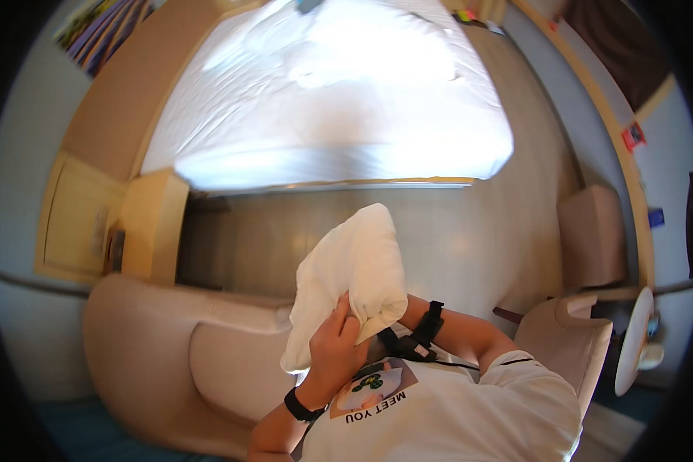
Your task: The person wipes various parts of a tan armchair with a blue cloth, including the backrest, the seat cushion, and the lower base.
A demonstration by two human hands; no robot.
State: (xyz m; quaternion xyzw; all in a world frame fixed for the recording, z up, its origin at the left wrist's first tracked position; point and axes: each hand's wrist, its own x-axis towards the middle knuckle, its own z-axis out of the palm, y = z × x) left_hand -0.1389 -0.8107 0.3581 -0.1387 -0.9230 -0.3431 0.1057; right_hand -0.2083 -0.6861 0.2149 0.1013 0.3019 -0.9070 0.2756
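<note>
A folded, thick white cloth (pixel 352 260) is held up in front of my chest, its rolled fold on the right side. My left hand (pixel 338 346) is closed on its lower part, with the fingers lying against the fabric and a black band round the wrist. My right forearm, with a black strap near the wrist, reaches in behind the cloth from the right; the cloth hides my right hand. Beyond lies a bed with rumpled white bedding (pixel 346 133), brightly lit.
A beige armchair (pixel 150 346) stands at lower left, beside a light wooden cabinet (pixel 156 225). On the right are a beige stool (pixel 592 237), another beige chair (pixel 560 335) and a round white table (pixel 635 341). Wood-look floor (pixel 456 242) lies between me and the bed.
</note>
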